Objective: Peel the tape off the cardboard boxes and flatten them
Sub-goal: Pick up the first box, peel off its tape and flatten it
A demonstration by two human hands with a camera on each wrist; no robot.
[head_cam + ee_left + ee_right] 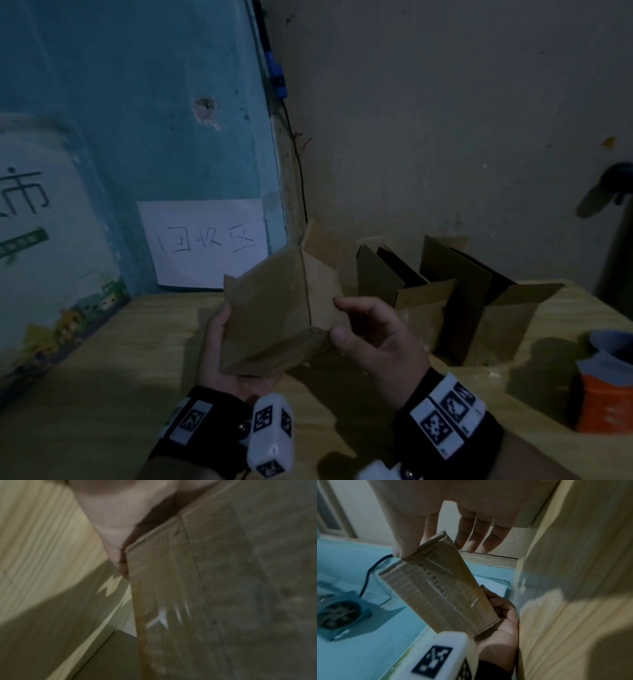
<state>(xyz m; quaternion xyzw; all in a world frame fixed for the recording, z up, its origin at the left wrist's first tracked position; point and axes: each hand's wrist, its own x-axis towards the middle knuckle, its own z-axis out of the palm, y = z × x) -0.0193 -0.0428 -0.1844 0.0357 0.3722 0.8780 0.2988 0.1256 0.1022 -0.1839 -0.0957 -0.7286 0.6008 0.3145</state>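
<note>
Now both hands hold cardboard box: left hand beneath, right hand pinching corner

The right hand is pinching the top corner of the box between thumb and forefinger, while the left hand is cupping the box's lower end; a fan is lying left of the box.
</note>
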